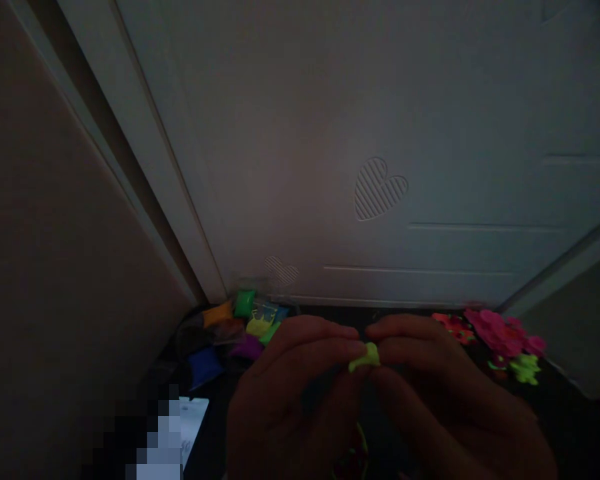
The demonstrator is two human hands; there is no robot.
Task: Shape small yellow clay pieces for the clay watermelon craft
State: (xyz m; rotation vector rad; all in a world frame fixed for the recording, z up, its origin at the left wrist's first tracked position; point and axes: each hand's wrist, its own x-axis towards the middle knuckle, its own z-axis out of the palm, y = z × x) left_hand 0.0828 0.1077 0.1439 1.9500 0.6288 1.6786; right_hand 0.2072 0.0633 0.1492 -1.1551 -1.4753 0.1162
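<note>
Head view: a small yellow-green piece (367,359) sits between the fingertips of the left hand (300,393) and the right hand (445,387), which are close together, both pinched on it above the dark surface (567,413). Below, partly hidden by the left hand, is a round container (364,440) with a yellow rim. Coloured packets (245,303) lie beyond the left hand; pink shapes (500,333) lie past the right. Behind stands a pale door (280,147) with a striped heart (377,190).
</note>
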